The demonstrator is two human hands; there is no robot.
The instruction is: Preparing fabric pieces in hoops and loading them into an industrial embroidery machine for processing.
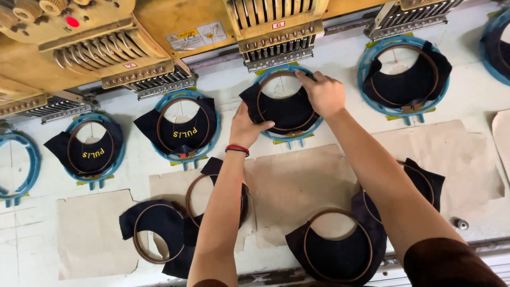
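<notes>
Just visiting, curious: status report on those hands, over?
Left hand and right hand both grip dark hooped fabric on blue frame. Machine head right above. Spare hoops nearby.

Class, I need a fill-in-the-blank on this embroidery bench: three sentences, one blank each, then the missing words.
1. Both hands, left hand and right hand, grip the dark fabric piece in a ____ frame.
2. The left wrist wears a ____ band.
3. The lettering stitched on the finished pieces is ____.

Missing words: blue; red; yellow
</notes>
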